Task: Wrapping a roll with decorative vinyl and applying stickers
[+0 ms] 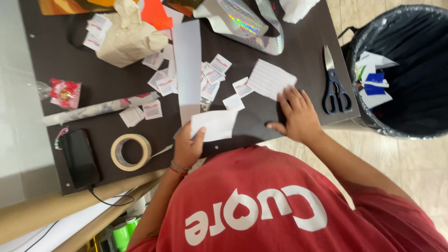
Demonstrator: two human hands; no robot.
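Paper-cutting bench seen from above, a dark table littered with offcuts; the left hand sits at the near edge, thumb pressed down on the near left corner of a white paper piece and the remaining fingers curled beneath it, so that the piece is pinched rather than merely touched. The right hand lies palm down to the right, fingers spread and nearly straight, holding nothing; its fingertips rest at the near edge of a lined paper sheet.

The white paper piece lies flat near the middle of the near edge, overlapping the near end of a long white strip that runs away toward the far side. Judged from its look, the piece is very light, thin and limp; it would likely slide easily on the smooth top, crease under a hard squeeze and flutter if lifted fast; a corner or edge pinch, as shown, seems the sound place to take it.

Small printed labels are scattered around the strip; black-handled scissors lie closed to the right of the right hand, apart from it; a roll of masking tape and a black phone lie to the near left; crumpled brown paper and holographic film occupy the far side; a bin with a black liner stands beyond the table's right edge, scraps inside.
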